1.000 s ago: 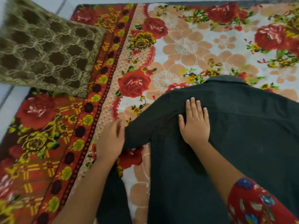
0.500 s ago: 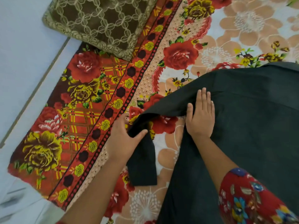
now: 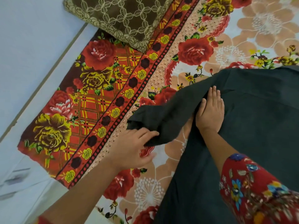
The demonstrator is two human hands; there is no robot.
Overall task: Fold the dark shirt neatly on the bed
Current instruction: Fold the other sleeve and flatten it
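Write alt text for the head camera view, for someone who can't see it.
A person's right hand presses flat on a dark cloth shirt spread on a red floral bedsheet, while the left hand grips the end of the shirt's sleeve. A brown patterned cushion lies at the top edge.

Shirt (image 3: 262,130) — dark charcoal, plain — lies spread flat on the floral-covered bed (image 3: 229,38), filling the right side. Its 1 visible sleeve (image 3: 163,113) stretches out to the left, creased along its length and bunched at the end.
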